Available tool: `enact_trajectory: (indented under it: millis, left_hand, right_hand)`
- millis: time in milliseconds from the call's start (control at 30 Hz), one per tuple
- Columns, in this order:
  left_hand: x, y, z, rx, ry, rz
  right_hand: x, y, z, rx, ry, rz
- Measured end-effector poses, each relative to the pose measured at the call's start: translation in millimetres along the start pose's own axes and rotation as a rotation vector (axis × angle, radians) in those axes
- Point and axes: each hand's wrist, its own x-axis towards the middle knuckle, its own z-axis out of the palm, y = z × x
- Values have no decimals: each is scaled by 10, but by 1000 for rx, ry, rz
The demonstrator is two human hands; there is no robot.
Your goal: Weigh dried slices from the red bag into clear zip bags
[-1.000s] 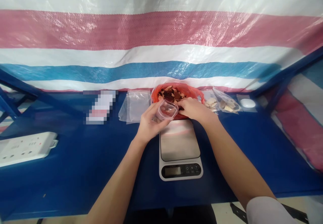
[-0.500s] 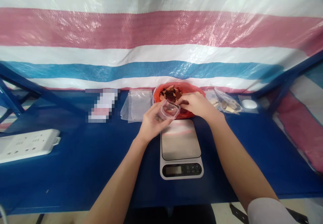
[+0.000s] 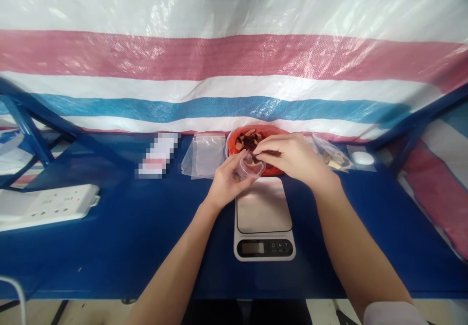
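My left hand (image 3: 228,181) grips a small clear plastic cup (image 3: 250,165), tilted and held just above the far end of a digital scale (image 3: 263,216). My right hand (image 3: 290,156) is pinched over the cup's mouth, holding dark brown dried pieces. Right behind both hands sits a red plastic bag (image 3: 270,132) full of brown and tan dried slices. The scale's steel platform carries nothing.
Empty clear zip bags (image 3: 204,155) lie left of the red bag; a clear bag of pale slices (image 3: 334,156) and a white round object (image 3: 360,158) lie right. A white power strip (image 3: 46,205) rests at far left. A striped tarp (image 3: 234,56) backs the blue table (image 3: 120,237).
My right hand came out of the red bag and moved left over the cup with a pinch of dried pieces. The camera view tilted upward slightly.
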Motion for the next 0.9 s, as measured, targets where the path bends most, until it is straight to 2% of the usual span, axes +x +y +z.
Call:
enact_trajectory:
  millis: [133, 300, 600, 700, 900]
  left_hand:
    - [-1, 28, -3, -3, -7, 5]
    - [5, 62, -13, -23, -19, -4]
    - [7, 78, -30, -21, 21, -25]
    - [7, 71, -49, -6, 35, -33]
    - [11, 36, -102, -40, 90, -48]
  right_hand:
    - [29, -89, 99, -40, -128, -46]
    - [42, -103, 181, -108, -178, -58]
    - [49, -132, 184, 78, -134, -42]
    - [39, -111, 125, 110, -130, -44]
    - [-17, -14, -76, 83, -37, 32]
